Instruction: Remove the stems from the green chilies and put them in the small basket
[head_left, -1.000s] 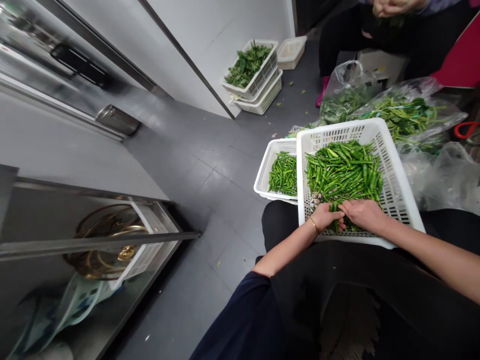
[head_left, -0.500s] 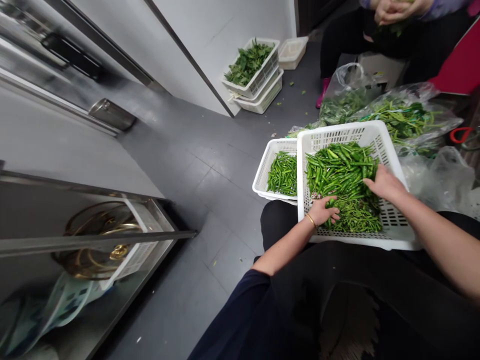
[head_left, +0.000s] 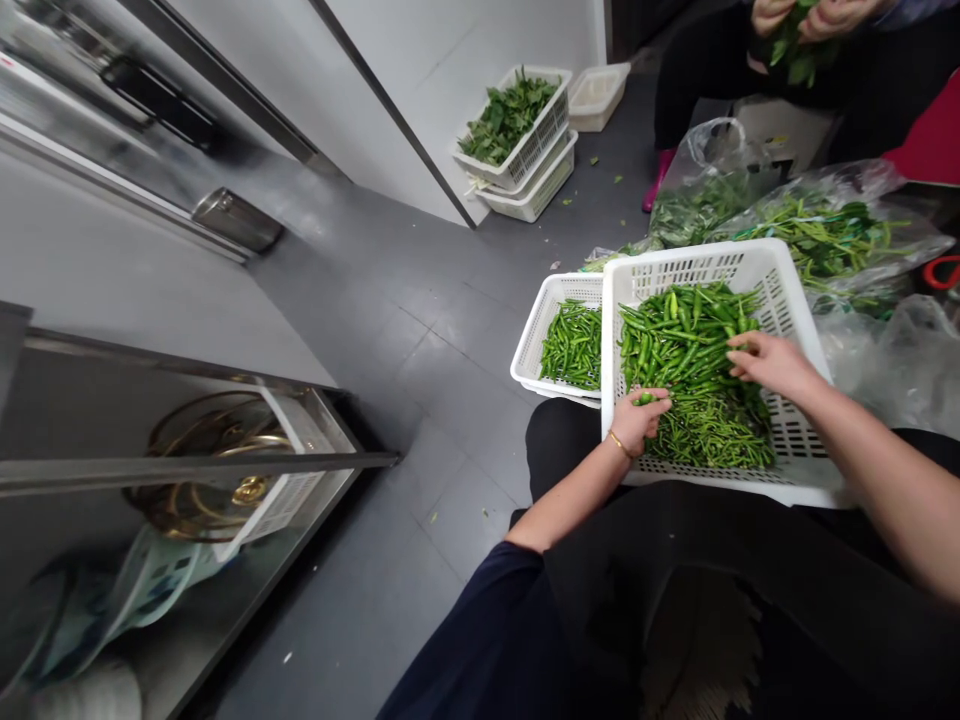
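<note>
A white plastic basket rests on my lap. Whole green chili peppers fill its far part, and thin green pieces that look like stems are heaped in the near part. My left hand, with a gold bracelet on the wrist, is closed over the basket's left side; green chili peppers show between its fingers. At the right edge of the pepper pile is my right hand, its thumb and fingers pinched together. What lies between those fingertips is too small to tell.
A second white basket of green chilies stands left of my lap. Beyond are bagged leafy greens, stacked baskets with leaves and a small white tub. Another person's hands hold leaves. A metal shelf is at left.
My left hand has closed from spread fingers, with chili peppers now in it. My right hand has drawn its fingers into a pinch. The view has shifted slightly.
</note>
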